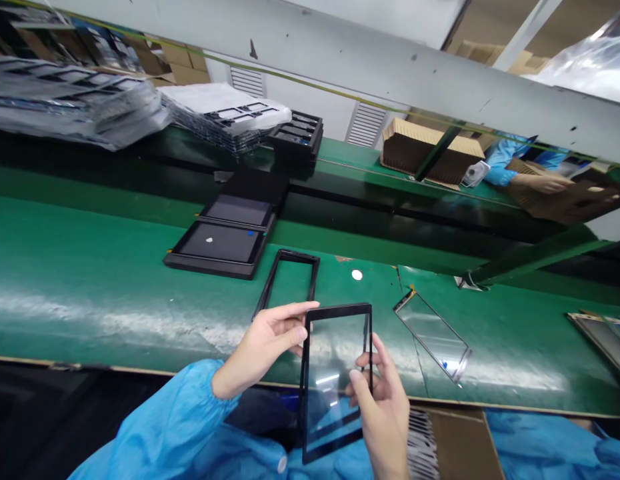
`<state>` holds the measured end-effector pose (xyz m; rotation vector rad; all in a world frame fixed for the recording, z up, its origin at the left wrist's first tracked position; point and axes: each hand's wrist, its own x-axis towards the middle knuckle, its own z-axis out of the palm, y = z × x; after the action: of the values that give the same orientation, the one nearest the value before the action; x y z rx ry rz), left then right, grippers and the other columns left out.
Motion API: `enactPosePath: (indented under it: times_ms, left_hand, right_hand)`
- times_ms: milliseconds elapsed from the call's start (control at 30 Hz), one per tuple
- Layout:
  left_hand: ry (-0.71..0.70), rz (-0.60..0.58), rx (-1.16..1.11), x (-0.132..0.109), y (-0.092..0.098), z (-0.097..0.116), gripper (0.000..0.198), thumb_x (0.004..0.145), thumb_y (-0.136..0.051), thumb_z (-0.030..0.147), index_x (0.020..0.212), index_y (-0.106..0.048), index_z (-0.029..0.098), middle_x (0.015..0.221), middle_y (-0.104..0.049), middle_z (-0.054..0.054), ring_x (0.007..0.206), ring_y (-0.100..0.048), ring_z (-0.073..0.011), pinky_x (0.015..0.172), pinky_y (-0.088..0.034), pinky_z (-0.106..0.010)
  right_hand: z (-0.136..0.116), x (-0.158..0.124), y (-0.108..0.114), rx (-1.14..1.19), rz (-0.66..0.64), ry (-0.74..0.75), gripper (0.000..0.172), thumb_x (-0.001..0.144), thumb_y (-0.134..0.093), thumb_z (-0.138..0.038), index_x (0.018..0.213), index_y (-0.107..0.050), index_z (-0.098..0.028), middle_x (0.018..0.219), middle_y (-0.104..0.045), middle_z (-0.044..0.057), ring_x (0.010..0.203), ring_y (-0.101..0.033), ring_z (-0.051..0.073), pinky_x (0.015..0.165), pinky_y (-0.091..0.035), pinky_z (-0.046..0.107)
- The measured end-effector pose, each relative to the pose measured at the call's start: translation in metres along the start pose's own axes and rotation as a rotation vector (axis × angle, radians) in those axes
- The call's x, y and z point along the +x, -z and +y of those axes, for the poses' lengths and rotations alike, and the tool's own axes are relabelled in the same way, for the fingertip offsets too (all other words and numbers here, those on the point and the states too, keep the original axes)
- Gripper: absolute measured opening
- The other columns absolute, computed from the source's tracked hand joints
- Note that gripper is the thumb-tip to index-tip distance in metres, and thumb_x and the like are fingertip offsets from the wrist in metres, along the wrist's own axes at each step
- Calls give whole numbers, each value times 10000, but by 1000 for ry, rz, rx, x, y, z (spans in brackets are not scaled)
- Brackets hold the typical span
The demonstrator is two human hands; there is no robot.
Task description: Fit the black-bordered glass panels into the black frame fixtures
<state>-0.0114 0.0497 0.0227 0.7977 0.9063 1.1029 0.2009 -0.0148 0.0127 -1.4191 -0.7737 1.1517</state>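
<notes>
Between both hands is a black-bordered touchscreen glass panel (335, 385), see-through in the middle and tilted upright over the front edge of the bench. A dark frame edge shows along its left side. My left hand (270, 337) is closed on the upper left edge, thumb on the near side. On the right edge, my right hand (383, 397) grips with the thumb in front and fingers behind the glass. Behind my left hand, black plastic frames (314, 283) lie on the bench. To the right rests another clear glass panel (435, 333) with a blue dot.
Dark screens (220, 241) sit in a black tray at the back left of the green bench (115, 293). On the shelf are bagged stacks (225, 110), black trays (303, 133) and cardboard dividers (430, 150). A co-worker's hand (545, 181) shows beyond. A green post (530, 257) stands right.
</notes>
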Motion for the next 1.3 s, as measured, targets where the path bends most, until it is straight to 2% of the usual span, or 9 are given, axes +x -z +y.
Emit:
enactPosePath:
  times_ms: [200,467,667,867,967,1067,1133,1200,1300]
  left_hand:
    - [19,26,0,-2,1,2,498,808,-914,330,1291,-803,282,995,-803,-81,845,-754,-192,591,-598,-188]
    - [17,49,13,-4,0,2,526,812,-905,342,1314,-785,241,1042,-821,-117,911,-795,-242,569,-600,-187]
    - [16,77,79,-6,-3,4,567,834,-883,392,1352,-755,199,1246,-787,-184,1023,-813,-326,585,-640,-237]
    - [25,70,61,-7,-5,7,573,825,-890,385,1348,-752,195,1244,-800,-175,1029,-819,-325,576,-646,-233]
    - [23,91,79,-8,-5,9,551,823,-889,372,1324,-767,178,1094,-842,-149,975,-832,-301,577,-635,-214]
    - [11,104,153,-11,-5,14,500,839,-871,346,1297,-786,163,900,-856,-116,898,-841,-270,583,-622,-195]
    - [9,91,204,-15,-5,18,473,840,-863,331,1275,-800,155,836,-855,-109,852,-841,-259,581,-620,-197]
    - [9,67,238,-18,-6,22,458,832,-862,322,1253,-812,150,814,-856,-108,820,-839,-255,587,-629,-210]
    - [24,41,269,-22,-5,25,448,824,-861,310,1240,-821,150,817,-860,-113,795,-833,-248,606,-646,-228]
  right_hand:
    - [-1,-2,-3,13,-31,-21,676,879,-814,-410,1505,-581,-309,986,-673,-20,613,-635,105,523,-539,218]
    - [8,-3,-2,-2,-37,-9,671,919,-775,-403,1538,-543,-286,992,-659,-18,625,-623,98,530,-539,210]
    - [16,1,1,-37,-32,13,706,879,-818,-417,1530,-557,-341,990,-685,-13,609,-658,124,497,-552,230]
    - [20,-4,-1,-78,-14,53,669,921,-764,-422,1545,-546,-317,985,-690,7,620,-637,130,513,-556,243]
    - [21,1,11,-269,-8,229,592,943,-732,-406,1513,-597,-316,1096,-684,52,805,-682,186,665,-609,309]
    - [9,17,25,-401,63,479,456,954,-715,-391,1403,-699,-312,1364,-635,104,1162,-669,274,973,-592,435]
    - [-7,30,29,-331,21,474,409,984,-678,-396,1384,-704,-315,1445,-642,106,1259,-662,286,1064,-558,472]
    - [-24,40,26,-216,-120,335,408,1000,-658,-429,1381,-703,-292,1287,-768,108,1150,-743,274,996,-602,446]
    - [-42,48,16,-109,-258,142,395,965,-705,-476,1278,-756,-241,817,-839,58,797,-808,239,793,-641,361]
